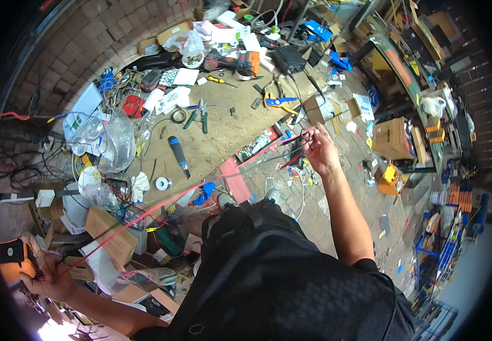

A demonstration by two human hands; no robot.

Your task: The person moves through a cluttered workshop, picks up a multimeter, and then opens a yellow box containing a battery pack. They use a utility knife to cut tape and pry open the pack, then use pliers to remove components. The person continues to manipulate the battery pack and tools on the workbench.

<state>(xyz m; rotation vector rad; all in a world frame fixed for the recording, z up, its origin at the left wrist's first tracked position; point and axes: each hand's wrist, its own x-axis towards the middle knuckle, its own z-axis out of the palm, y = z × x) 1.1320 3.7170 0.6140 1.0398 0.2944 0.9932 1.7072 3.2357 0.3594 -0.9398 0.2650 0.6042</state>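
Observation:
A long red cable (172, 200) stretches taut across in front of me, from low left to upper right. My left hand (51, 275) is closed on its lower end at the far left. Right beside those fingers is an orange and black case-like object (14, 257); whether they touch it I cannot tell. My right hand (321, 152), arm extended, pinches the other end of the cable. A dark loop (306, 136) shows at its fingertips, and thin black strands hang below; their kind is too small to make out.
A cluttered workbench (212, 136) bears a blue-black handled tool (179, 156), green-handled pliers (202, 116), a solder-like spool (163, 183) and an orange power tool (246, 62). Cardboard boxes (112, 236) crowd the lower left. Shelving (405, 74) and another carton (392, 138) stand at the right.

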